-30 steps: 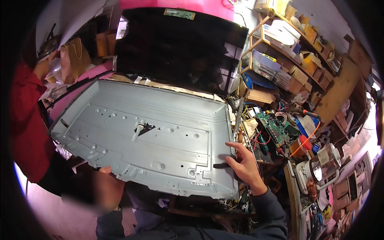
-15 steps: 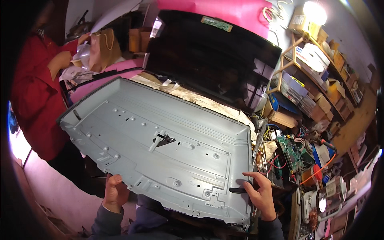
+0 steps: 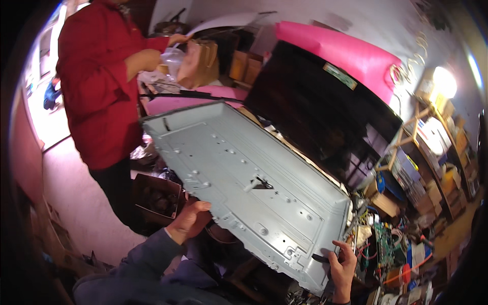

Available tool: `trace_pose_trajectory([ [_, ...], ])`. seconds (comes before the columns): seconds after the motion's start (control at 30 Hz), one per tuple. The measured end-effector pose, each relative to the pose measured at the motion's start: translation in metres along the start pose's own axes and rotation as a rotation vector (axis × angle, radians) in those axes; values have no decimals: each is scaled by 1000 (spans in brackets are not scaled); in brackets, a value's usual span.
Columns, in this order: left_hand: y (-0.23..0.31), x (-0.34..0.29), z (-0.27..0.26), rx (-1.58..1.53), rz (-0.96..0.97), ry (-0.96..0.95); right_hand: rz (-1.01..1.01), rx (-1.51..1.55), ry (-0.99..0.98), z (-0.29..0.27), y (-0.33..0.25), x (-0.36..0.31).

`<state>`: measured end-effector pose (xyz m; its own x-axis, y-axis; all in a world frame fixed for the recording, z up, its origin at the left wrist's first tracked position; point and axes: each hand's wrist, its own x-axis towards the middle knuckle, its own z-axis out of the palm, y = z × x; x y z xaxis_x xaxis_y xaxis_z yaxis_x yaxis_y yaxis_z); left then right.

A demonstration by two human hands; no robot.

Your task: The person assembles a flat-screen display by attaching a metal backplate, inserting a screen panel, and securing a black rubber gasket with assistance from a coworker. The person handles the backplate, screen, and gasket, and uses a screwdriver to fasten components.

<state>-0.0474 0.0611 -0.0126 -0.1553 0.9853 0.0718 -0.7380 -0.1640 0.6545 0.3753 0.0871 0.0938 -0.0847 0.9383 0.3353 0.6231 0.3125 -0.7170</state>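
The grey metal panel [image 3: 241, 147] lies slantwise between and beyond the person's two hands, its raised walls turned upward like a shallow tray, so the two hands sit at different parts of its rim. The left hand [image 3: 192, 219] is closed on the near edge, thumb laid over the lip and the other fingers mostly out of sight below; such a pinch would seem to steady the side closest to the body. The right hand [image 3: 344, 264] is at the panel's right end, thumb and forefinger parted in a loose curve above the wall; whether its remaining fingers grip the outside cannot be told. Just left of that thumb is a short black strip [image 3: 320, 258], and it is unclear whether the hand has hold of it or it belongs to the panel. With hands so far apart, the broad, probably flexible sheet looks supported near both ends of its near side. Beyond the panel a large dark screen [image 3: 315, 112] leans back before a pink sheet [image 3: 335, 43], perhaps stood up to leave room for the panel. Past the right hand lies a green circuit board [image 3: 385, 244]; far beyond the left hand stands a co-worker in red [image 3: 99, 91].
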Motion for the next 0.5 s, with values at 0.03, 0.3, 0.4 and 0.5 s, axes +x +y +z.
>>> trace_pose_trajectory([
  [0.03, -1, 3, 0, -4, 4, -16, 94, 25, 10, -2, 0, 2],
  [0.3, -2, -2, -10, -6, -70, -51, -112, -300, -57, -5, -25, 7],
  [0.4, -6, 1, -9, -34, -99, -89, -188, -335, -36, -7, -9, 12],
  [0.5, -20, 3, -24, 73, -15, 44, -262, -403, -32, -7, 4, 14],
])
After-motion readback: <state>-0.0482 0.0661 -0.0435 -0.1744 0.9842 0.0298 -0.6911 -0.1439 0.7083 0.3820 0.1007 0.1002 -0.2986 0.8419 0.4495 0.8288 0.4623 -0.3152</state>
